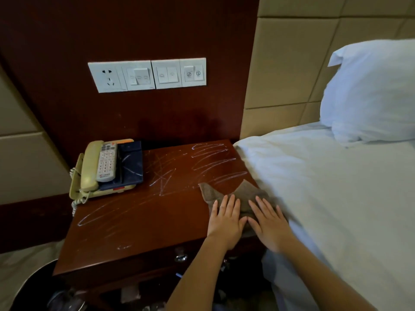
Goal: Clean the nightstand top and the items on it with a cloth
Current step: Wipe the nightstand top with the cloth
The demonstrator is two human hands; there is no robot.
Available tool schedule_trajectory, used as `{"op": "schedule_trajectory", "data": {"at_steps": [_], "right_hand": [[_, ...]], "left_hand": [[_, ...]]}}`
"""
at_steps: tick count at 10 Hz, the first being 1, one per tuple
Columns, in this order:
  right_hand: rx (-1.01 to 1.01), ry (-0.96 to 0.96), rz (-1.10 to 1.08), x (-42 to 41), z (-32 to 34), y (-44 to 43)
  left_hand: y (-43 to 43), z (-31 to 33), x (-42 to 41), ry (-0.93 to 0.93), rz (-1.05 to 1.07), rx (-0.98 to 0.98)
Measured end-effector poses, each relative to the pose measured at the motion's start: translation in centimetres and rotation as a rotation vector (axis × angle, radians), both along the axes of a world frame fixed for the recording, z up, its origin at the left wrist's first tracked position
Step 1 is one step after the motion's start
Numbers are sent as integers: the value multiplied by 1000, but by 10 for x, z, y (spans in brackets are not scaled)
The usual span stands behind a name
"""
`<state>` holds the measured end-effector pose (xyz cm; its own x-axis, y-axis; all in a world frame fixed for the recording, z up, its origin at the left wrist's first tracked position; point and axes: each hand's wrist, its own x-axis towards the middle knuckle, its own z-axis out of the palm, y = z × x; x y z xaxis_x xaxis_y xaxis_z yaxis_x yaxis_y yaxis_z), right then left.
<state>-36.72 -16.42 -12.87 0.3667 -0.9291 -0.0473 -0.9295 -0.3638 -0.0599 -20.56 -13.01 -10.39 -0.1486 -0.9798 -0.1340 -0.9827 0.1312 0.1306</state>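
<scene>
The dark red wooden nightstand top (139, 218) is covered in white chalk-like scribbles. A brown cloth (244, 194) lies spread on its right front part, next to the bed. My left hand (225, 221) and my right hand (267, 223) press flat on the cloth side by side, fingers straight. At the back left corner stands a beige telephone (88, 169) with a white remote control (107, 161) and a dark blue holder (131, 163) lying on it; the holder carries white marks too.
A bed with a white sheet (325, 198) and a pillow (370, 90) borders the nightstand on the right. A white switch and socket panel (148, 74) sits on the wall panel behind. A drawer knob (180, 257) shows on the front. A dark round bin (33, 286) stands at bottom left.
</scene>
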Motion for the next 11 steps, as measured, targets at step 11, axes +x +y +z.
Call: {"op": "schedule_trajectory", "data": {"at_steps": [11], "right_hand": [[214, -65, 541, 271, 24, 108]], "left_hand": [[171, -1, 254, -135, 446, -32]]}}
